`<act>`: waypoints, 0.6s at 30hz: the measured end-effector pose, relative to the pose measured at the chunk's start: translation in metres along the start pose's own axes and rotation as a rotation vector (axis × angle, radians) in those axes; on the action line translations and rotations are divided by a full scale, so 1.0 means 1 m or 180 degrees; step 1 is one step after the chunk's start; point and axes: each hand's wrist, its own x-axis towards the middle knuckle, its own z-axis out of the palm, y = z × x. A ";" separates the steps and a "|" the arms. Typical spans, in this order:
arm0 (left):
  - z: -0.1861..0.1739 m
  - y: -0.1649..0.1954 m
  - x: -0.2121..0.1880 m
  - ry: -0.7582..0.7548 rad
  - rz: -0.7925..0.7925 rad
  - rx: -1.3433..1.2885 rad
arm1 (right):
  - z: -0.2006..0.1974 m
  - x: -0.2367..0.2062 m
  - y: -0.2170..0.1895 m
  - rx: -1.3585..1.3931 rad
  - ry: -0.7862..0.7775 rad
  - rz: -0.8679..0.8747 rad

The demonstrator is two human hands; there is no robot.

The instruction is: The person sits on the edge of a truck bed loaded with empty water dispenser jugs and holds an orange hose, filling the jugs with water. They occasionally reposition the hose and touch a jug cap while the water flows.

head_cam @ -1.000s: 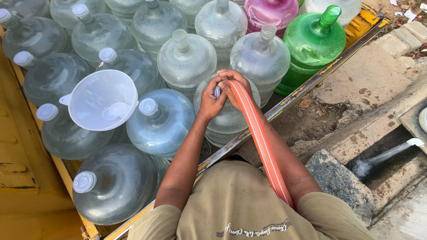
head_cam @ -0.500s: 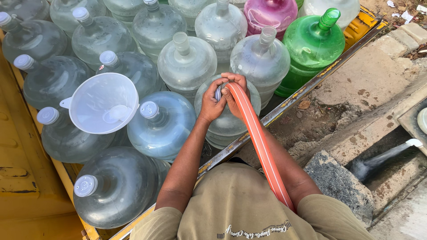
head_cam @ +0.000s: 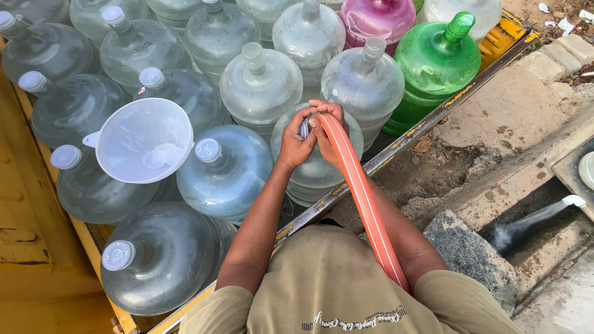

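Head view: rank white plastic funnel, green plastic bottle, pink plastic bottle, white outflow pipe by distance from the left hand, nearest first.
1. White plastic funnel, to the left of the left hand, set on a capped clear jug.
2. Pink plastic bottle, up and right, back row.
3. Green plastic bottle, right, at the bed's edge; too close to call against the pink one.
4. White outflow pipe, far right, over the drain.

Both hands (head_cam: 311, 133) hold an orange hose (head_cam: 362, 198) at a clear jug's (head_cam: 312, 176) mouth.

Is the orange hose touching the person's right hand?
Touching. The head view shows the right hand wrapped around the end of the orange hose, over a clear jug's mouth.
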 end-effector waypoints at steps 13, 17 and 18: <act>0.004 0.000 -0.003 -0.0003 -0.0053 0.0045 | -0.007 0.000 -0.001 -0.0008 -0.0040 -0.0039; 0.005 -0.001 -0.003 -0.0019 -0.0042 -0.0024 | -0.007 0.000 0.000 -0.0127 -0.0037 -0.0113; 0.005 -0.002 -0.003 -0.0009 -0.0020 -0.0016 | -0.007 0.000 0.000 -0.0092 -0.0033 -0.0096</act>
